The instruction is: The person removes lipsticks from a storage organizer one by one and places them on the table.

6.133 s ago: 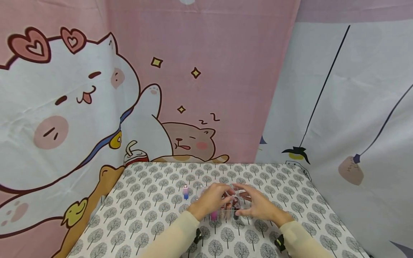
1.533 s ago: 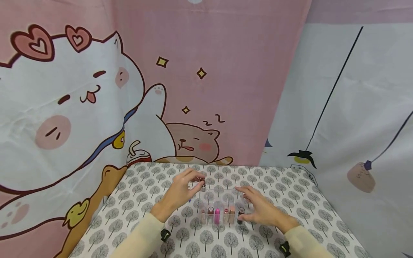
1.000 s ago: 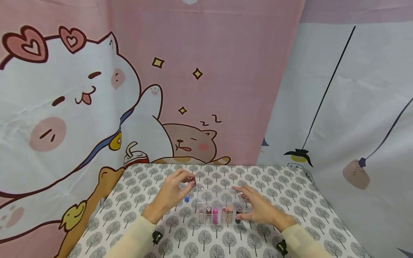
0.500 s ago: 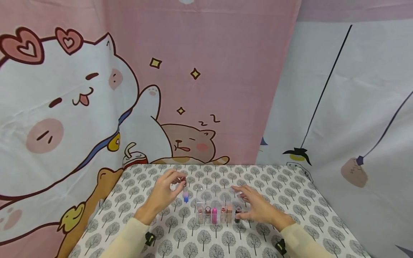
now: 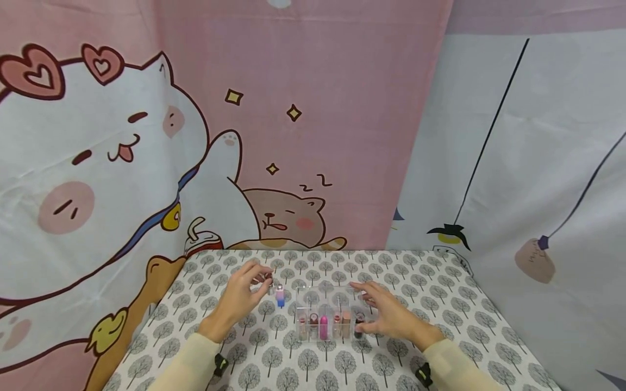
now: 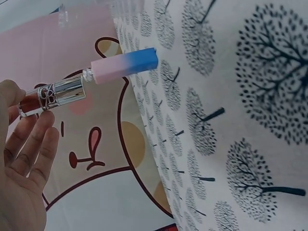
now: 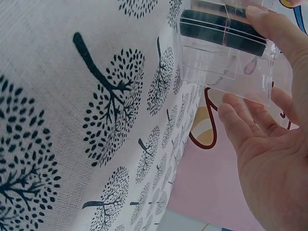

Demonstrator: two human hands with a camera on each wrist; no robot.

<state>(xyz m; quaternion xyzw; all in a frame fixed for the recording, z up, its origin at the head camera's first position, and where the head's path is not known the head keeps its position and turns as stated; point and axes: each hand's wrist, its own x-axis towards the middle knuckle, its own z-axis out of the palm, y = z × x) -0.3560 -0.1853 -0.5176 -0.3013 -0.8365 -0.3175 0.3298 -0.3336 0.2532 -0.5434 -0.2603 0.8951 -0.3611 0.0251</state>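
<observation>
My left hand point(image 5: 244, 290) pinches a silver lipstick tube point(image 6: 62, 92) with a dark red-brown end between thumb and fingers. It hangs left of a pink-and-blue lipstick tube point(image 5: 280, 296) standing on the cloth; in the left wrist view the two look close together, and whether the held tube touches the cloth I cannot tell. My right hand point(image 5: 388, 312) spans the right end of a clear lipstick organizer point(image 5: 323, 296), thumb at the front, fingertips at the back. Its front row bears several lipsticks, among them a bright pink one point(image 5: 324, 327) and a black one point(image 7: 221, 32) by my thumb.
A white cloth with grey trees point(image 5: 313, 364) covers the table. Behind it hangs a pink and white curtain point(image 5: 342, 136) with cartoon animals. The organizer's back compartments point(image 5: 320, 297) show the cloth through clear plastic.
My left hand has left the organizer with the silver lipstick tube and moved left, past the pink-and-blue one. Over the last second and a half the right hand has stayed at the organizer's right end.
</observation>
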